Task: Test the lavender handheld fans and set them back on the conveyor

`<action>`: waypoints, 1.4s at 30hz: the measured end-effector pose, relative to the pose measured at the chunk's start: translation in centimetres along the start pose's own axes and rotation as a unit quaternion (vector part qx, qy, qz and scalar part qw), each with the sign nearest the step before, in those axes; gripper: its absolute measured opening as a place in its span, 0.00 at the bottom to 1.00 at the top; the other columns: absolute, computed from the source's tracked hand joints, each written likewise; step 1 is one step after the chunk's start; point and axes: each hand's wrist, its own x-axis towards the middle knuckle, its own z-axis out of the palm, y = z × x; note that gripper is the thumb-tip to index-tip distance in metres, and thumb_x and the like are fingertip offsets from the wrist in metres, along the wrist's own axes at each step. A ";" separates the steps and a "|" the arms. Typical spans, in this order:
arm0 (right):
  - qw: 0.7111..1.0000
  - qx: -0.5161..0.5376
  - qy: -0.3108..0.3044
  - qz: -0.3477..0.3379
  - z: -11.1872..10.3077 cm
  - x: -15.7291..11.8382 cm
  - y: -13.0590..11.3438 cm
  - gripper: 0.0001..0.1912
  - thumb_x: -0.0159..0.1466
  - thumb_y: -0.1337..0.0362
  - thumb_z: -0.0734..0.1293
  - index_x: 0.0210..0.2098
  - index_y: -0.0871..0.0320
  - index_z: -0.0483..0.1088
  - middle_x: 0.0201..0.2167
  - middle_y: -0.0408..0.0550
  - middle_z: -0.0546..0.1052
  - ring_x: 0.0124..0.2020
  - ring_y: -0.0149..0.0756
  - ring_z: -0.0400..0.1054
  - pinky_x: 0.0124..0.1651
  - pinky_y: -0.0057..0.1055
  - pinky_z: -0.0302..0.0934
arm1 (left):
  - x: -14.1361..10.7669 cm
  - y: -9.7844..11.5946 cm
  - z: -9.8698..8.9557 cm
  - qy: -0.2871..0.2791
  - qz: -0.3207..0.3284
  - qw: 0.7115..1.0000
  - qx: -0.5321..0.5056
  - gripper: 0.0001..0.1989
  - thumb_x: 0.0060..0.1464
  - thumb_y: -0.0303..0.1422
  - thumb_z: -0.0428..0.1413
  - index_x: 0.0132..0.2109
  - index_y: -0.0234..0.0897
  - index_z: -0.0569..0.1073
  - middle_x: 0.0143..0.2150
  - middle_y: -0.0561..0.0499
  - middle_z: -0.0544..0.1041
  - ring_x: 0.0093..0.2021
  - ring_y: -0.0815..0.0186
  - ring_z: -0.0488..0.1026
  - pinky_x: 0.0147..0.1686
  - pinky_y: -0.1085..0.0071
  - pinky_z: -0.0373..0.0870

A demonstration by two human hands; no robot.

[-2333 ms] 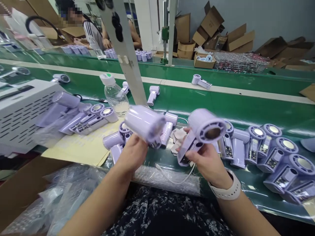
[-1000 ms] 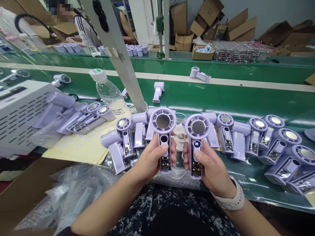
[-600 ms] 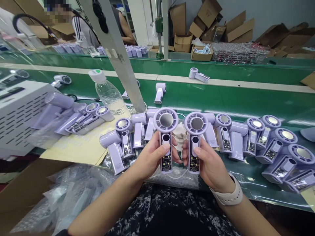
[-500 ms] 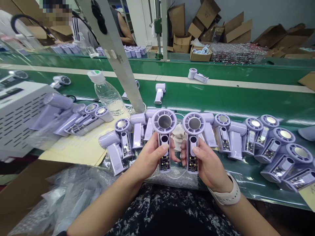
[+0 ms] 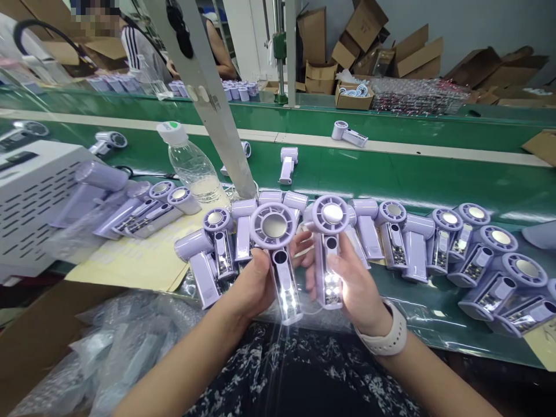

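My left hand is closed around a lilac handheld fan, its round vented head with a silvery disc tilted up and to the left. White lights glow on the circuit board in its open handle. In my right hand is a second lilac handheld fan, more upright, with its board lit too. My right thumb lies on the front of that handle. The two fans are side by side and apart at their handles. Behind and beside them stand several similar fans with exposed boards or plain backs.
A slanted metal post rises beside a plastic bottle. Left are a white vented machine, yellow paper and a carton of bubble bags. Fans lie on the green conveyor. People sit beyond it.
Lights have come on in both fans. The left fan's handle has swung to the right at the bottom. The right fan has moved slightly left and up and turned.
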 end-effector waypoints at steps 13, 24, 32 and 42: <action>0.802 -0.543 0.105 -0.228 -4.0 4.0 -1.3 0.12 0.63 0.71 0.68 0.25 0.53 0.75 0.50 0.55 0.76 0.62 0.61 0.60 0.70 0.69 0.43 | -1.9 -0.3 -1.7 0.085 -0.108 0.984 -0.111 0.35 0.48 0.67 0.54 0.31 0.34 0.74 0.41 0.39 0.84 0.40 0.57 0.81 0.41 0.65 0.78; 0.935 -0.223 -0.277 0.013 -3.2 5.4 -8.4 0.36 0.63 0.63 0.74 0.68 0.41 0.62 0.62 0.47 0.74 0.58 0.46 0.73 0.54 0.44 0.72 | -1.5 -0.8 0.6 -0.068 -0.275 0.951 -0.121 0.36 0.42 0.66 0.60 0.30 0.32 0.76 0.29 0.46 0.79 0.34 0.59 0.81 0.33 0.70 0.77; 0.877 -0.412 -0.240 -0.058 -1.2 5.3 -6.3 0.16 0.67 0.54 0.69 0.50 0.52 0.78 0.43 0.46 0.83 0.37 0.42 0.78 0.38 0.35 0.70 | -1.7 -1.3 0.1 -0.051 -0.263 0.957 -0.114 0.35 0.49 0.65 0.57 0.28 0.32 0.76 0.27 0.46 0.77 0.32 0.60 0.81 0.32 0.70 0.77; 0.832 -0.531 0.026 -0.158 -3.1 8.2 -4.5 0.26 0.73 0.47 0.56 0.55 0.59 0.72 0.57 0.62 0.76 0.62 0.57 0.66 0.64 0.57 0.57 | -2.4 0.3 -0.5 -0.007 -0.158 0.984 -0.088 0.38 0.45 0.69 0.55 0.25 0.34 0.73 0.34 0.41 0.81 0.37 0.59 0.77 0.38 0.68 0.75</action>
